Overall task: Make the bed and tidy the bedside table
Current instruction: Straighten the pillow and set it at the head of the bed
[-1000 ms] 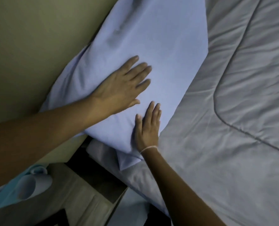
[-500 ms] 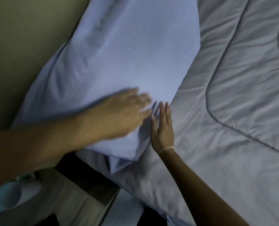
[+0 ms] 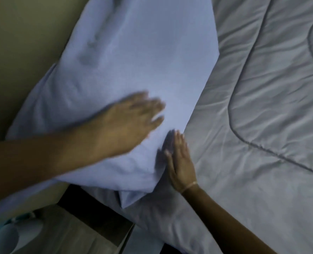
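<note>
Dim light falls across a bed covered by a grey quilted comforter, its stitched seam curving along the right side, while a plain olive-beige wall closes off the upper left. From my remote feed I see a pale blue fabric pillow lying at the head of the bed, its long left edge against that wall and its right edge resting on the comforter. My left hand lies flat on the lower part of the pillow, fingers straight and spread, gripping nothing; it is blurred, so I cannot make out finer detail. My right hand sits just beside it, fingers straight and together, pressed against the pillow's lower right edge where it meets the comforter, also holding nothing. A thin pale band circles that wrist. Below the pillow, at the bottom left, the light wooden top of a bedside table shows, with a whitish rounded object lying on it that I cannot identify.
</note>
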